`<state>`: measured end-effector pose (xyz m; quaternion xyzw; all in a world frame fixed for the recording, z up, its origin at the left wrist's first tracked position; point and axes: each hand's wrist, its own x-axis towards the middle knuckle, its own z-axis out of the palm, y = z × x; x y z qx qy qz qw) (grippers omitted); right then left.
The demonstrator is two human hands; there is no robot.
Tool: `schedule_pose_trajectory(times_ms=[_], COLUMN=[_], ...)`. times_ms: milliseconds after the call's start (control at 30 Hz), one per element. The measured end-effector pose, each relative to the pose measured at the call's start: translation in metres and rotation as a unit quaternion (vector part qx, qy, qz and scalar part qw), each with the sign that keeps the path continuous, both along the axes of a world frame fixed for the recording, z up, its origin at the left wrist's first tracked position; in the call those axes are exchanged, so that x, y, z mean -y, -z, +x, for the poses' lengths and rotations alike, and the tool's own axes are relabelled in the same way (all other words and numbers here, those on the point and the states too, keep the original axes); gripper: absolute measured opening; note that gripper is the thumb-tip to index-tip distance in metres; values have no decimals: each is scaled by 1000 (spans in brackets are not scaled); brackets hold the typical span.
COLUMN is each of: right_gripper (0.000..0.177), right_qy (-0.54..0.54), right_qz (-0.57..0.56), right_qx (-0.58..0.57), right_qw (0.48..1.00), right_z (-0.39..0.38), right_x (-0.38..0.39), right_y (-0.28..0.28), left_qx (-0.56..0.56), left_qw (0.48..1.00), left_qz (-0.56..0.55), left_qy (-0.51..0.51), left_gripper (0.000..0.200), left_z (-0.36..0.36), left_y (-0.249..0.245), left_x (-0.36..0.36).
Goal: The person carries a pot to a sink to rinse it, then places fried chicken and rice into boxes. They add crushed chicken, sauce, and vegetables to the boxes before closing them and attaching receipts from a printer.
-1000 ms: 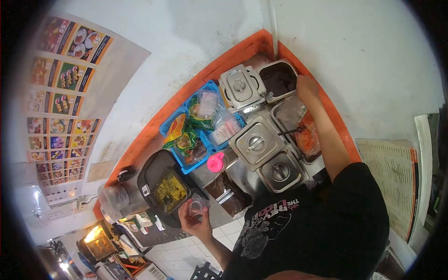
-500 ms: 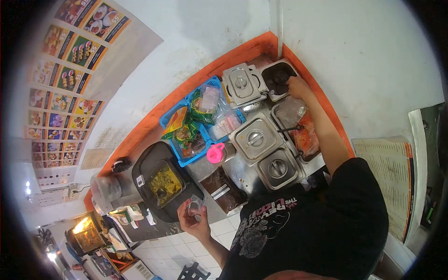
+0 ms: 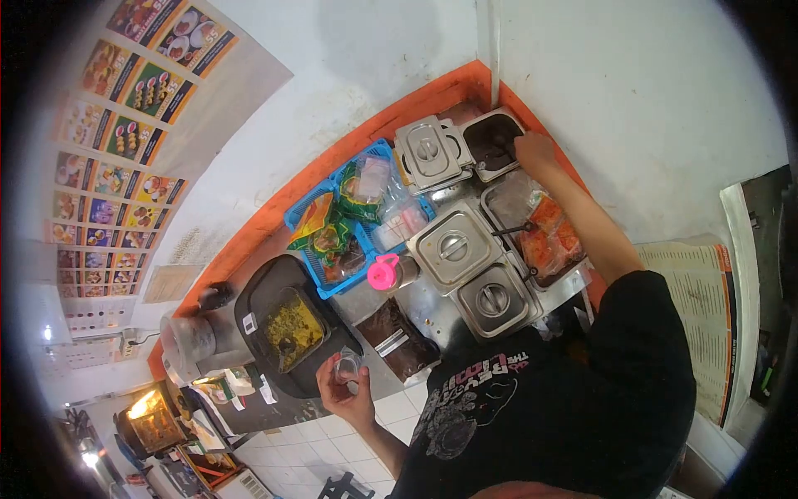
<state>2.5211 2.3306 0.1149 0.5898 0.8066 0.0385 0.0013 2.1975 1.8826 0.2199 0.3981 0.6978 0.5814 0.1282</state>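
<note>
In the head view, my left hand [image 3: 347,397] holds a small clear plastic cup [image 3: 347,366] between thumb and fingers, beside the counter edge. My right hand [image 3: 534,152] is closed at the rim of an uncovered steel pan [image 3: 492,141] in the far corner. It appears to grip a dark utensil [image 3: 504,155] reaching into the pan, mostly hidden by the fingers. Dark contents fill that pan. Nearer to me, a second uncovered pan [image 3: 544,281] contains orange-red food in clear plastic, with dark utensil handles across it.
Lidded steel pans [image 3: 453,248] stand mid-counter, with stacked lids [image 3: 427,150] behind. Blue baskets [image 3: 331,291] hold packets. Nearby are a pink-topped container [image 3: 384,272], a dark-filled bag [image 3: 397,339] and a black tray [image 3: 274,274] with a tub of yellow food [image 3: 293,328]. Orange-trimmed walls border the counter.
My right hand has shifted slightly toward me at the corner pan, and the dark utensil has moved with it. My left hand keeps the cup in nearly the same place.
</note>
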Motion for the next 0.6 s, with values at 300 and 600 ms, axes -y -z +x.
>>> schedule_pose_trajectory(times_ms=[300,600], right_gripper=[19,27], right_qy=[108,14], right_qz=[-169,-260], right_qx=[-113,-286], right_qw=[973,922], right_z=[34,75], right_x=[-27,-54], right_y=[17,98], left_qx=[22,22], left_qw=[1000,999], left_qz=[-15,-31], left_qy=[4,19], left_gripper=[59,60], left_z=[5,-2], left_y=[0,4], left_x=[-1,-5])
